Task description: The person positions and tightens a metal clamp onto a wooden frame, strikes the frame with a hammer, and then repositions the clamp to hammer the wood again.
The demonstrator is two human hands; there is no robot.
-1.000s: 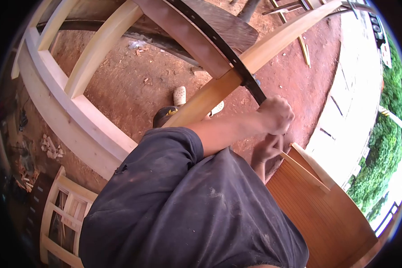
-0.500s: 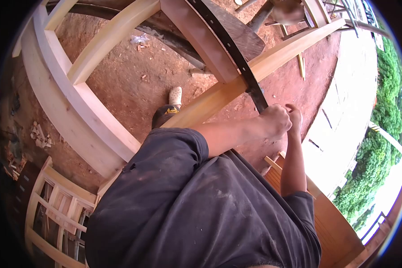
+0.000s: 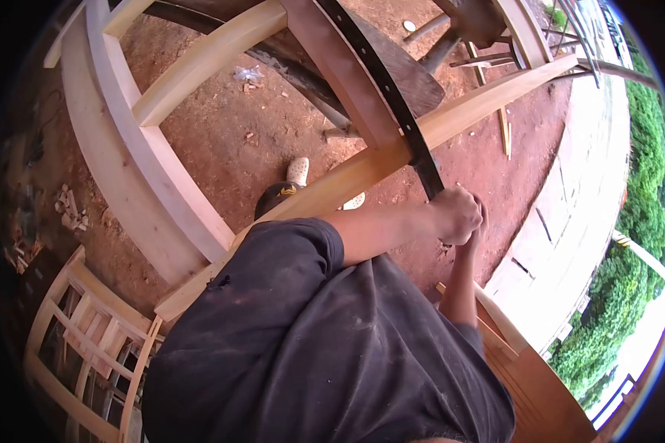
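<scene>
A long black metal bar (image 3: 380, 81) with holes along it slants down across a pale timber beam (image 3: 495, 92). My left hand (image 3: 457, 214) is closed around the bar's lower end, just below where it crosses the beam. My right hand (image 3: 482, 218) comes up from below and presses against the left hand on the same end. Its fingers are curled and mostly hidden behind the left hand. A reddish-brown board (image 3: 347, 74) lies along the bar's left side.
A large pale wooden frame (image 3: 125, 170) stands on red dirt at the left, above a smaller slatted frame (image 3: 89, 332). A brown panel (image 3: 547, 399) with a pale strip is at lower right, near a concrete edge and bushes. My feet (image 3: 297, 171) stand under the beam.
My right hand has left the pale strip on the brown panel and risen to join the left hand on the bar's end. The left hand has kept its grip.
</scene>
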